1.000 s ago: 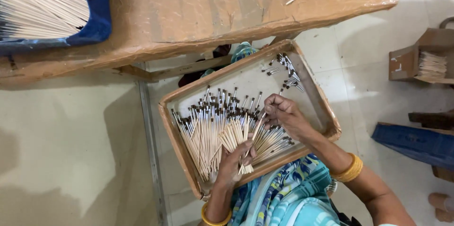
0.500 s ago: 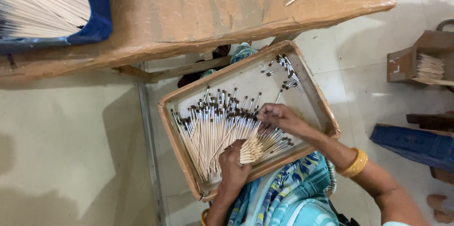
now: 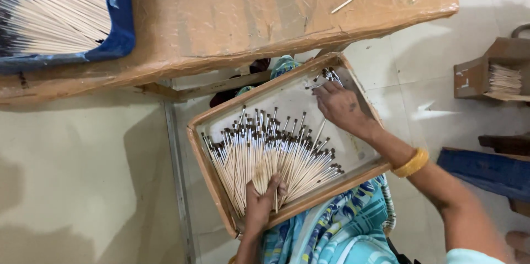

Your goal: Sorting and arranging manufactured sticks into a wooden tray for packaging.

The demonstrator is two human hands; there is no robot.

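Pinning the fanned dark-tipped sticks (image 3: 270, 159) in the lap tray (image 3: 212, 178), left hand (image 3: 260, 204) grip pressed on their bare ends, right hand (image 3: 341, 108) pinching strays at the far corner; light, thin, probably snappable, best held by bare ends.

The person is wearing a garment printed in turquoise, blue and white leaf-like shapes. A thick yellow-orange bangle (image 3: 411, 163) is circling the right wrist, and a pale blue sleeve edge (image 3: 469, 255) is showing at the upper arm.
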